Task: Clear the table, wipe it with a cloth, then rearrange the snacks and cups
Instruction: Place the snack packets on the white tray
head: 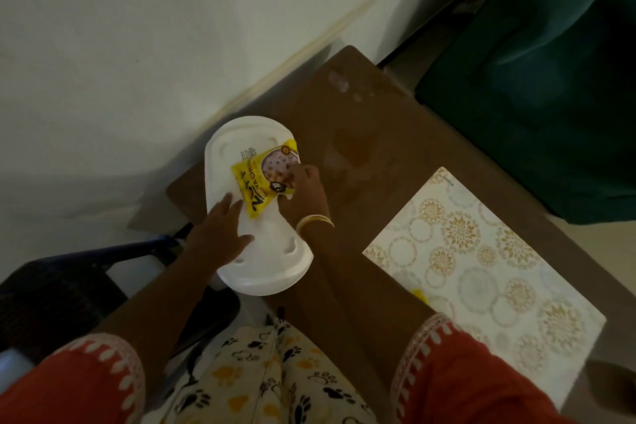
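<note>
A tray (265, 272) sits at the table's (371, 134) left edge, partly overhanging it. A snack packet (256, 179) lies on the tray's far half. A placemat (481, 272) lies on the table's right side, well apart from the tray. A chair (51, 296) stands off the table's left edge, near the tray's near end.

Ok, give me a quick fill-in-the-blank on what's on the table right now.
1. The yellow snack packet lies on the white ____.
2. The right hand wears gold ____ at the wrist.
3. The left hand rests flat on the tray, fingers ____.
4. The patterned placemat lies to the ____ of the tray.

Missing words: tray; bangles; straight; right
</note>
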Demonstrator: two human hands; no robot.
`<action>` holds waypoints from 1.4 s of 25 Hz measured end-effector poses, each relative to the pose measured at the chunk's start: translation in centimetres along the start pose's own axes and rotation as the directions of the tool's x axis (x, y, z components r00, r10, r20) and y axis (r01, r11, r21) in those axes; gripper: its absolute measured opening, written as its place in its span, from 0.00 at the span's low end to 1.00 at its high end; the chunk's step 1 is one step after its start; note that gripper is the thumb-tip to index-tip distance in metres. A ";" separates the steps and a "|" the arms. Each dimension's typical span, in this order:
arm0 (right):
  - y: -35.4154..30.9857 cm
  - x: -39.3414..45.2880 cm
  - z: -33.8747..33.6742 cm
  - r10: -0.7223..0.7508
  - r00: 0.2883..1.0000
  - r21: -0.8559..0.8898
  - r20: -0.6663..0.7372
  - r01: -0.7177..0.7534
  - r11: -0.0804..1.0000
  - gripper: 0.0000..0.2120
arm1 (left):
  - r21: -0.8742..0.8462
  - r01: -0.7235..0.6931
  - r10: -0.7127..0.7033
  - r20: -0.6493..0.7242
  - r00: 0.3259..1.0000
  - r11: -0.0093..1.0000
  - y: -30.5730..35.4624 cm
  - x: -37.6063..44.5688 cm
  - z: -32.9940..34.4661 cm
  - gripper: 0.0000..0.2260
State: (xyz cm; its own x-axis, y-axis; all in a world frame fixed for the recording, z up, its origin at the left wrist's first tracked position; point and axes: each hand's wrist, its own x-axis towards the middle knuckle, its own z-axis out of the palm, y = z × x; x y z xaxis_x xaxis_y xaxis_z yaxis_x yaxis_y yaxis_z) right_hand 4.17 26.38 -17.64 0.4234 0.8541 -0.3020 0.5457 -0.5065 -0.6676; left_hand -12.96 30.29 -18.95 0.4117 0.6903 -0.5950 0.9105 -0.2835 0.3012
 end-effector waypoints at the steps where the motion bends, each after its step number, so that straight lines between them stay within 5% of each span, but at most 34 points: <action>1: 0.3 -0.7 -0.1 -0.015 0.999 -0.006 0.031 0.015 1.000 0.29 | -0.035 0.037 -0.038 -0.015 0.999 0.999 0.3 -0.6 0.2 0.32; 3: 1.7 -3.0 -1.3 -0.022 1.000 -0.039 0.002 0.022 0.999 0.34 | -0.130 0.085 -0.094 -0.061 0.994 0.988 1.5 -2.1 0.5 0.21; 6: 6.1 -8.4 -4.0 0.154 0.972 -0.111 -0.180 -0.176 0.978 0.34 | -0.115 -0.040 0.044 0.031 0.999 0.993 4.6 -4.4 1.7 0.12; 11: 14.6 -19.9 -7.7 0.511 0.766 -0.165 -0.391 -0.604 0.779 0.32 | -0.194 -0.188 0.218 0.147 0.965 0.963 12.1 -7.7 5.6 0.09; 14: 17.8 -24.4 -8.3 0.725 0.553 0.076 -0.409 -0.771 0.632 0.34 | -0.276 -0.186 0.254 0.236 0.938 0.943 16.0 -9.5 9.2 0.12; 16: 19.2 -25.1 -7.9 0.821 0.495 0.343 -0.286 -0.747 0.570 0.34 | -0.404 -0.049 0.221 0.390 0.894 0.914 18.1 -10.4 11.6 0.19; 19: 20.1 -25.0 -6.8 0.782 0.575 0.516 -0.239 -0.607 0.604 0.29 | -0.543 0.164 0.188 0.534 0.824 0.823 20.3 -11.6 14.6 0.24; 25: 14.5 -22.2 -5.4 0.615 0.738 0.564 -0.278 -0.392 0.727 0.18 | -0.720 -0.015 0.149 0.123 0.981 0.694 16.0 -11.3 11.8 0.21; 30: 5.8 -15.3 -3.1 0.361 0.925 0.506 -0.120 -0.255 0.824 0.30 | -0.734 -0.031 -0.047 -0.086 0.995 0.679 9.2 -8.9 4.0 0.23; 35: 0.6 -9.4 -0.1 0.252 0.961 0.420 0.113 -0.276 0.865 0.44 | -0.712 0.058 -0.164 -0.081 0.983 0.699 4.0 -6.5 0.5 0.29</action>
State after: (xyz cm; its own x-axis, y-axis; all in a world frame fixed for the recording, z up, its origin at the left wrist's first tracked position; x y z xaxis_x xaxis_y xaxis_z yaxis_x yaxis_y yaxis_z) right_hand 0.58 18.05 -15.13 0.4624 0.7066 -0.5356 0.0515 -0.6244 -0.7794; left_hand -11.93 24.39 -14.23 0.2524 0.7789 -0.5741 0.6327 0.3160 0.7070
